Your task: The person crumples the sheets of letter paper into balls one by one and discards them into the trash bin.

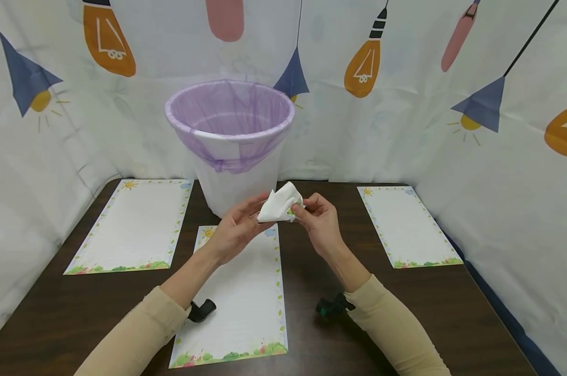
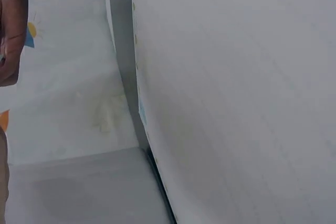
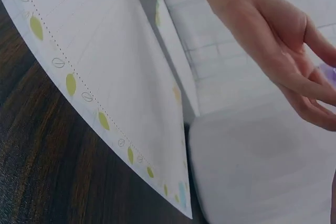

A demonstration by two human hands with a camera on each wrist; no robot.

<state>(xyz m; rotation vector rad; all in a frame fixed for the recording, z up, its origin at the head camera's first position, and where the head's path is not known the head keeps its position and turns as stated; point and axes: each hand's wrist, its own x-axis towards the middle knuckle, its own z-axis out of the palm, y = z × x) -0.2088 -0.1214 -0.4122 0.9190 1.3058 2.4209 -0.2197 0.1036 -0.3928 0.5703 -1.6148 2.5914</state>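
In the head view a crumpled piece of white paper with small yellow-green marks on its right side is held up between the two hands, in front of the bin. My right hand pinches its right edge between thumb and fingers. On the other side my left hand supports the paper with extended fingers. The right wrist view shows the left hand with its fingers loosely spread. Only part of the right hand appears at the left wrist view's edge. The paper itself is outside both wrist views.
A white bin with a purple liner stands at the table's back. Bordered paper sheets lie at left, centre and right on the dark table. A printed curtain surrounds the table.
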